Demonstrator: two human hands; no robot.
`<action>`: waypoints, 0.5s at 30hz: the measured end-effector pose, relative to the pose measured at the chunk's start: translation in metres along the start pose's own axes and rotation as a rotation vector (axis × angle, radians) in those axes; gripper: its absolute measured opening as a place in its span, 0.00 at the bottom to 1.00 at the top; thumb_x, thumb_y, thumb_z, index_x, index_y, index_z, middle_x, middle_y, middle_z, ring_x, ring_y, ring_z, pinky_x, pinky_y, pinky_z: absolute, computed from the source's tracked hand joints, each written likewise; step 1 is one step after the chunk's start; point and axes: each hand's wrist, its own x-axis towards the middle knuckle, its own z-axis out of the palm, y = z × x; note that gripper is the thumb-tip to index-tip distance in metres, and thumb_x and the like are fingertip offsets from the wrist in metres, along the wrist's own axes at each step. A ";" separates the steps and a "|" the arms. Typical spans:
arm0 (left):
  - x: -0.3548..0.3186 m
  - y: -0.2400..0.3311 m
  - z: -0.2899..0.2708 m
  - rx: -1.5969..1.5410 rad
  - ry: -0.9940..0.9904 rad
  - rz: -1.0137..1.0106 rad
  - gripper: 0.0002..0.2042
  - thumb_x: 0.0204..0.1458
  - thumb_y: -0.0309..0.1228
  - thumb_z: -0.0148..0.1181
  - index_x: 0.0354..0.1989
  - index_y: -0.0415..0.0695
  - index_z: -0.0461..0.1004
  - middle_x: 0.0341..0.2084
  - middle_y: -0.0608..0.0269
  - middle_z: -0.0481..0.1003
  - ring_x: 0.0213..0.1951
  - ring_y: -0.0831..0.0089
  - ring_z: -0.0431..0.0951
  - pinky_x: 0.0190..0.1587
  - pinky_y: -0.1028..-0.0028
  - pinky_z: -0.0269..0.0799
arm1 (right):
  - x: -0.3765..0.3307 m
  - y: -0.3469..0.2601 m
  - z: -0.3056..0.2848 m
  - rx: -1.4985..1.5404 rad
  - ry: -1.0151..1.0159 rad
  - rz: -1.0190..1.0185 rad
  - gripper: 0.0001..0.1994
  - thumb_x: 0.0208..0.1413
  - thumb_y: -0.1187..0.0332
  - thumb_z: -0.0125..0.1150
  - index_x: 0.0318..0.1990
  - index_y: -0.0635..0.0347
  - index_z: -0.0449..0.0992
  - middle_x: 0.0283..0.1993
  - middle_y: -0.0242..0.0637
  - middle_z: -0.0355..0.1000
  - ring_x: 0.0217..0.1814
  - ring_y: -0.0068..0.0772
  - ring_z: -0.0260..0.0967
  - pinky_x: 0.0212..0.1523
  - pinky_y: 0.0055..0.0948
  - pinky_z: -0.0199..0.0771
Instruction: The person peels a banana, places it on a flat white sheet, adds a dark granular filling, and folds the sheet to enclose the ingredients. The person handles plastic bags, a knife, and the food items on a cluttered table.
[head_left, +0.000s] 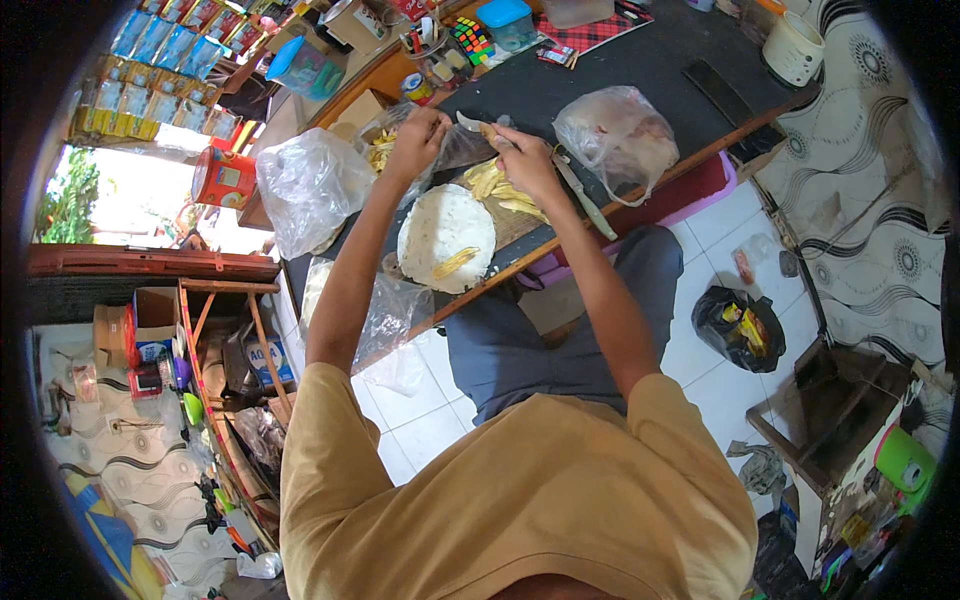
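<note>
My right hand (525, 160) grips a small knife by its brownish handle, its curved pale blade (468, 122) pointing left toward my other hand. My left hand (420, 140) is closed just left of the blade; what its fingers hold, if anything, is too small to make out. Below it, an open plastic bag holds yellow strips (381, 152). More pale yellow slices (490, 183) lie on a wooden board (512, 235) under my right hand. A round white dish (420, 238), coated with something pale, has a few yellow slices in it. A second knife with a light green handle (597, 215) lies to the right.
A filled clear plastic bag (615, 140) sits on the dark table (650, 70) at right, a whitish bag (310, 190) at left. Behind stand a puzzle cube (472, 40), blue-lidded tubs (508, 22) and a cream appliance (793, 50). A pink tub (700, 190) is beneath the table edge.
</note>
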 end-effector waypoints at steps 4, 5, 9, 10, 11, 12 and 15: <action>-0.003 0.002 -0.011 0.058 -0.040 0.114 0.07 0.56 0.28 0.57 0.36 0.36 0.73 0.31 0.47 0.73 0.37 0.50 0.72 0.42 0.60 0.68 | 0.001 0.004 0.006 -0.070 -0.002 -0.040 0.18 0.63 0.61 0.54 0.54 0.65 0.75 0.33 0.46 0.77 0.30 0.30 0.73 0.36 0.33 0.72; -0.005 0.004 -0.010 0.054 -0.032 0.075 0.07 0.56 0.28 0.57 0.36 0.36 0.73 0.31 0.48 0.73 0.38 0.50 0.72 0.42 0.60 0.67 | 0.002 0.010 0.006 -0.065 0.061 -0.127 0.18 0.63 0.60 0.54 0.51 0.66 0.76 0.32 0.46 0.77 0.30 0.31 0.73 0.36 0.34 0.72; -0.029 0.007 -0.010 0.010 -0.003 -0.036 0.06 0.56 0.28 0.57 0.36 0.36 0.73 0.31 0.48 0.73 0.39 0.50 0.72 0.43 0.60 0.67 | 0.023 0.018 0.015 -0.009 0.089 -0.292 0.16 0.57 0.61 0.62 0.39 0.69 0.76 0.28 0.44 0.74 0.31 0.34 0.71 0.35 0.36 0.69; -0.036 0.005 -0.010 -0.009 0.004 -0.053 0.06 0.56 0.28 0.57 0.36 0.36 0.73 0.31 0.48 0.73 0.39 0.50 0.72 0.43 0.60 0.67 | 0.029 0.017 0.022 -0.016 0.064 -0.369 0.16 0.55 0.61 0.63 0.38 0.69 0.76 0.28 0.44 0.74 0.30 0.33 0.71 0.35 0.36 0.69; -0.041 0.004 -0.008 -0.029 0.004 -0.077 0.06 0.56 0.28 0.57 0.36 0.37 0.73 0.31 0.48 0.73 0.39 0.50 0.72 0.43 0.61 0.67 | 0.037 0.019 0.027 0.019 0.002 -0.408 0.16 0.51 0.63 0.68 0.40 0.68 0.77 0.28 0.43 0.74 0.30 0.29 0.69 0.35 0.35 0.69; -0.042 0.005 -0.009 -0.048 0.008 -0.097 0.06 0.56 0.28 0.57 0.36 0.37 0.73 0.31 0.48 0.73 0.38 0.51 0.72 0.42 0.61 0.67 | 0.048 0.025 0.031 0.017 -0.070 -0.405 0.16 0.51 0.63 0.68 0.40 0.68 0.77 0.29 0.42 0.75 0.30 0.27 0.68 0.35 0.35 0.69; -0.047 0.004 -0.006 -0.026 0.058 -0.060 0.06 0.56 0.28 0.58 0.36 0.37 0.72 0.31 0.49 0.72 0.37 0.53 0.72 0.41 0.63 0.68 | 0.079 0.045 0.041 -0.054 -0.343 -0.322 0.16 0.49 0.65 0.69 0.42 0.66 0.79 0.31 0.37 0.77 0.31 0.23 0.67 0.35 0.31 0.69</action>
